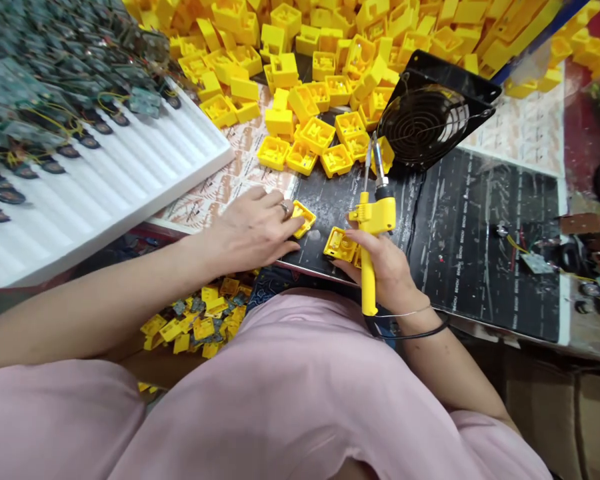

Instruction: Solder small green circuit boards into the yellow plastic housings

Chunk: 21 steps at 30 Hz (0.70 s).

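My left hand (256, 225) lies on the table edge with its fingers closed on a small yellow plastic housing (304, 218) at their tips. My right hand (380, 263) is wrapped round the yellow handle of a soldering iron (371, 220), whose metal tip points away from me toward the pile. A second yellow housing (339, 244) rests on the black mat (480, 233) just left of my right hand, touching its fingers.
A big heap of yellow housings (330, 60) fills the far side. A black fan (425, 120) stands behind the iron. A white ribbed foam tray (105, 180) with wired circuit boards (40, 80) is at left. Finished yellow pieces (200, 323) lie in a box below the table edge.
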{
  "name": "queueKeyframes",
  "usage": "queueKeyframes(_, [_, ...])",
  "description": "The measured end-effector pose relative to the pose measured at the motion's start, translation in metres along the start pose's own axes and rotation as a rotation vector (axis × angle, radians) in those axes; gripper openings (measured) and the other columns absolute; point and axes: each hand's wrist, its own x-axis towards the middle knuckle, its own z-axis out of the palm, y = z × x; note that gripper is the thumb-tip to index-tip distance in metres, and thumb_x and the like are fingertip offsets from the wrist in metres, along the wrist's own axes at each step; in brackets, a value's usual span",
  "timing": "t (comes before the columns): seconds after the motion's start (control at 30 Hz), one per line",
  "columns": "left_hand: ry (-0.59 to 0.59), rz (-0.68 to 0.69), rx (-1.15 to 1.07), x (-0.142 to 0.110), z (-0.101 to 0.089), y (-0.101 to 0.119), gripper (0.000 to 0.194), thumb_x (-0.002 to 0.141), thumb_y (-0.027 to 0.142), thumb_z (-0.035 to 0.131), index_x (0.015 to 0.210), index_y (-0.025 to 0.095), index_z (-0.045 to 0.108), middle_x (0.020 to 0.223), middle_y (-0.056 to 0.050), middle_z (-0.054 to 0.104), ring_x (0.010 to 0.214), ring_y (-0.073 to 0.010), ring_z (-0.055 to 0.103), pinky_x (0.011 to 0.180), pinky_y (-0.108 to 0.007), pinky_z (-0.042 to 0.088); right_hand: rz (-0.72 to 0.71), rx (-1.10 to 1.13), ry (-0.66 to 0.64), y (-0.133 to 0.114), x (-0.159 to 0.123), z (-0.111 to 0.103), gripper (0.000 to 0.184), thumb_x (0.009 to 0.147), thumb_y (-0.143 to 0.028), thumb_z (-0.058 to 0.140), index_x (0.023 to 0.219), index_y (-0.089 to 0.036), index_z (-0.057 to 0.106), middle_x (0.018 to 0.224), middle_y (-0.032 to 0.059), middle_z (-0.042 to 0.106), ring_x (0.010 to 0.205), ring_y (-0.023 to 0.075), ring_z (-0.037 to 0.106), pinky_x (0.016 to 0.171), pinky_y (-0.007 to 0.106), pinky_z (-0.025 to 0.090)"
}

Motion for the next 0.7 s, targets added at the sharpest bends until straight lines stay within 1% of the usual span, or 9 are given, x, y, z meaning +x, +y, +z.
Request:
queueKeyframes(0.1, [0.087, 0.004, -0.209, -0.013, 0.005, -0.011, 0.063, 0.108, 0.061, 0.041, 0.142, 0.014, 0.066, 0.136, -0.018, 0.070, 0.126, -0.0344, 0.065, 0.105, -0.052, 0.056, -0.010, -0.004, -0.006, 0.002, 0.000, -0.006, 0.063, 0.099, -0.037, 0.080, 0.153, -0.028, 0.050, 0.116, 0.0058, 0.077, 0.103, 0.0280, 0.078, 0.100, 0.048, 0.064])
queueKeyframes(0.17, [0.076, 0.051, -0.342, -0.011, 0.011, -0.019, 0.063, 0.107, 0.054, 0.048, 0.155, 0.014, 0.056, 0.160, -0.019, 0.057, 0.143, -0.0346, 0.057, 0.117, -0.053, 0.050, -0.007, -0.011, 0.008, 0.003, 0.000, -0.006, 0.067, 0.099, -0.043, 0.081, 0.156, -0.028, 0.048, 0.116, 0.0065, 0.077, 0.103, 0.0290, 0.077, 0.106, 0.052, 0.062])
queueKeyframes(0.23, [0.013, 0.092, -0.403, -0.005, 0.016, -0.021, 0.061, 0.105, 0.039, 0.055, 0.159, 0.014, 0.051, 0.168, -0.019, 0.051, 0.149, -0.0328, 0.054, 0.120, -0.050, 0.048, -0.009, -0.020, 0.007, 0.003, -0.003, -0.006, 0.068, 0.099, -0.049, 0.079, 0.156, -0.027, 0.049, 0.117, 0.0083, 0.077, 0.102, 0.0300, 0.078, 0.102, 0.051, 0.063])
queueKeyframes(0.3, [-0.029, 0.095, -0.382, 0.002, 0.017, -0.017, 0.055, 0.103, 0.030, 0.060, 0.156, 0.013, 0.056, 0.159, -0.019, 0.060, 0.140, -0.0305, 0.063, 0.116, -0.044, 0.051, -0.006, -0.021, -0.008, 0.003, -0.008, -0.004, 0.067, 0.100, -0.049, 0.078, 0.157, -0.027, 0.049, 0.121, 0.0095, 0.077, 0.101, 0.0303, 0.078, 0.094, 0.047, 0.066])
queueKeyframes(0.37, [-0.032, 0.094, -0.315, 0.007, 0.016, -0.008, 0.047, 0.104, 0.030, 0.064, 0.148, 0.014, 0.064, 0.144, -0.018, 0.071, 0.125, -0.0291, 0.070, 0.107, -0.041, 0.054, 0.013, -0.005, -0.018, 0.006, -0.012, -0.002, 0.064, 0.102, -0.038, 0.076, 0.159, -0.029, 0.048, 0.123, 0.0087, 0.076, 0.099, 0.0289, 0.079, 0.086, 0.042, 0.067])
queueKeyframes(0.47, [-0.027, 0.096, -0.243, 0.009, 0.014, 0.013, 0.049, 0.103, 0.042, 0.071, 0.144, 0.015, 0.068, 0.134, -0.016, 0.076, 0.113, -0.0288, 0.073, 0.097, -0.039, 0.056, 0.007, 0.035, -0.008, 0.013, -0.012, 0.001, 0.065, 0.101, -0.031, 0.077, 0.159, -0.029, 0.048, 0.128, 0.0106, 0.075, 0.103, 0.0299, 0.080, 0.083, 0.041, 0.068])
queueKeyframes(0.57, [0.010, 0.065, -0.227, 0.006, 0.013, 0.028, 0.061, 0.101, 0.056, 0.072, 0.144, 0.013, 0.067, 0.126, -0.016, 0.077, 0.107, -0.0297, 0.073, 0.090, -0.041, 0.056, -0.030, 0.056, -0.029, 0.020, -0.008, 0.001, 0.066, 0.100, -0.033, 0.078, 0.159, -0.029, 0.049, 0.131, 0.0111, 0.075, 0.104, 0.0308, 0.080, 0.082, 0.042, 0.068])
queueKeyframes(0.63, [0.054, 0.010, -0.214, 0.004, 0.010, 0.018, 0.070, 0.101, 0.063, 0.068, 0.149, 0.013, 0.063, 0.129, -0.017, 0.075, 0.107, -0.0313, 0.072, 0.088, -0.042, 0.055, -0.058, 0.022, -0.042, 0.023, -0.008, -0.001, 0.066, 0.100, -0.039, 0.077, 0.160, -0.030, 0.049, 0.128, 0.0106, 0.076, 0.102, 0.0328, 0.080, 0.082, 0.047, 0.068])
queueKeyframes(0.7, [0.078, -0.122, -0.152, 0.007, 0.003, -0.013, 0.061, 0.104, 0.056, 0.063, 0.148, 0.013, 0.064, 0.131, -0.019, 0.075, 0.112, -0.0337, 0.071, 0.091, -0.045, 0.053, -0.070, -0.032, -0.019, 0.027, -0.011, -0.003, 0.073, 0.097, -0.045, 0.081, 0.161, -0.030, 0.049, 0.127, 0.0113, 0.077, 0.103, 0.0363, 0.080, 0.082, 0.052, 0.068])
